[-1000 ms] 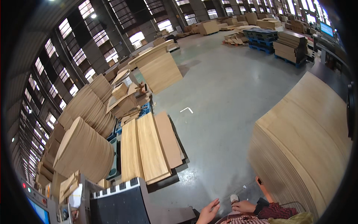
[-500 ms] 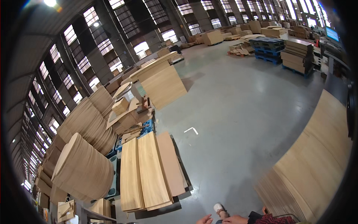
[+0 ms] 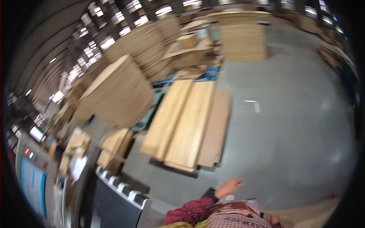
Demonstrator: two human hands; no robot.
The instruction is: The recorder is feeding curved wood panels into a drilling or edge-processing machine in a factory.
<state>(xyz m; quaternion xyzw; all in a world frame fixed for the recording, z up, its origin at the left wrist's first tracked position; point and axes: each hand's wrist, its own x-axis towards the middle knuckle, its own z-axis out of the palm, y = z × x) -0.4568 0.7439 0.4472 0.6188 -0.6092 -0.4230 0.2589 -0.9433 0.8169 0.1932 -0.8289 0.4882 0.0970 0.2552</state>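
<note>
Wood veneer fills most of this wide, blurred warehouse view, seen from a camera worn on a person's head. At the far left edge stands a machine panel with a blue screen (image 3: 32, 186) and small red and green lights above it. Just right of it, a dark machine with a row of pale rollers (image 3: 121, 188) runs diagonally toward the lower middle. Behind that sit small piles of cut wood pieces (image 3: 114, 146) and a tall, bowed stack of veneer sheets (image 3: 121, 93).

In the centre, on the grey concrete floor (image 3: 289, 144), lies a low stack of long veneer sheets (image 3: 186, 121). Its long axis runs from near the person away toward the upper middle, tilted slightly to the right, with the near end pointing down toward the rollers. A darker brown sheet lies along its right side, touching it. More veneer stacks stand farther back.

At the bottom centre, the person's left hand (image 3: 228, 187) reaches forward from a dark red sleeve, fingers loosely spread and holding nothing; it hovers over bare floor, near the stack's closest end but apart from it. At the lower right, the right hand (image 3: 274, 219) shows only in part against checked clothing, and whether it grips anything cannot be told.
</note>
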